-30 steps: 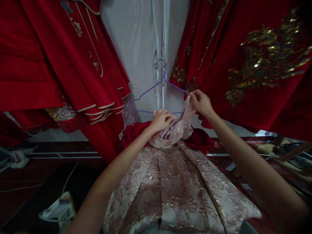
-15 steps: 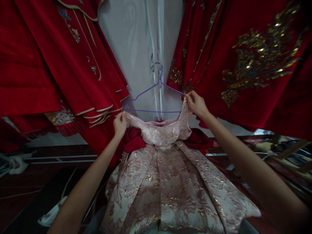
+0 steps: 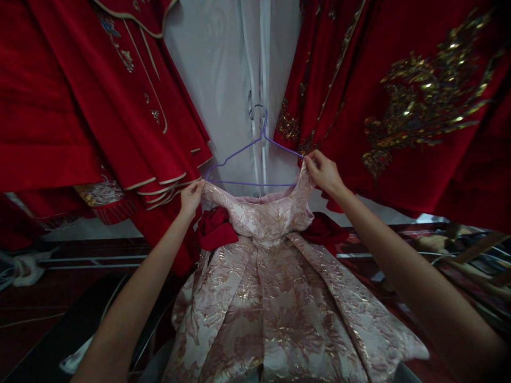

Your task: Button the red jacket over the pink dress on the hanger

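Note:
A pale pink brocade dress with a shiny floral pattern hangs in front of me from a purple wire hanger. My left hand pinches the dress's left shoulder strap, close to the hanger's left end. The other strap is pinched between the thumb and fingers of my right hand, at the hanger's right end. Dark red fabric sticks out at both sides of the bodice. The hanger's hook reaches up to a handle on the pale doors behind.
Red garments with light piping hang at the left. More red clothing with a gold sequined bird hangs at the right. Behind stand pale cabinet doors. A black surface lies low at the left, with a white object on it.
My left hand has shifted slightly left and up with the strap, which now lies closer to the hanger's left end. My right hand stays almost in place on its strap.

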`<state>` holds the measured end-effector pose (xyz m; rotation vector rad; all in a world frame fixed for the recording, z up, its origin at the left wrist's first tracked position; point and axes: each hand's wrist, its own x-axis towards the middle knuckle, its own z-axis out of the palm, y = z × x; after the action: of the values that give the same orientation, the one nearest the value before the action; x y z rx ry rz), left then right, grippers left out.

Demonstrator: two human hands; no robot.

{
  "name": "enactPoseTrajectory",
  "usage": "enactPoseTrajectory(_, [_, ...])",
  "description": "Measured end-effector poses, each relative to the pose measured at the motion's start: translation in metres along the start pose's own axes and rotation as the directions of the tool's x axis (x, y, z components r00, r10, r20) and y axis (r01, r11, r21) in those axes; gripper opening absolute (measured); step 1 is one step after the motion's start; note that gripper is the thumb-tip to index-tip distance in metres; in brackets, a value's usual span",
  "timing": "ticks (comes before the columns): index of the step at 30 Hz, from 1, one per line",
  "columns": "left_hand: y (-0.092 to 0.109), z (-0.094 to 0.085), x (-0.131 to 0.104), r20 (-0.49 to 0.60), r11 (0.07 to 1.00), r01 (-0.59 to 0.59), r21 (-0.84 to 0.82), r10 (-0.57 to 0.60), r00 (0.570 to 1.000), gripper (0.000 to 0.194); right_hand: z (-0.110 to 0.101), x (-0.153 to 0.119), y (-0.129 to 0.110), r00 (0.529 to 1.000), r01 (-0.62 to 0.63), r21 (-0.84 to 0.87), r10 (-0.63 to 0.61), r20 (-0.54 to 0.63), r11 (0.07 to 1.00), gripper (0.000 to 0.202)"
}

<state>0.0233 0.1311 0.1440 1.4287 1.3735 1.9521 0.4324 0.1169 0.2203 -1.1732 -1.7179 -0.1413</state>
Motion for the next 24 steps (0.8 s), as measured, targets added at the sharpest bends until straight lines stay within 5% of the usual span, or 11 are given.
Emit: enactPoseTrajectory(24, [-0.002,0.017,0.019,-0.032,0.979,0.061,-0.193,-0.068,0.997,0.046,-0.006,-0.002,-0.005,1.0,0.007,-0.015,-0.007,0.008,1.0,0.023])
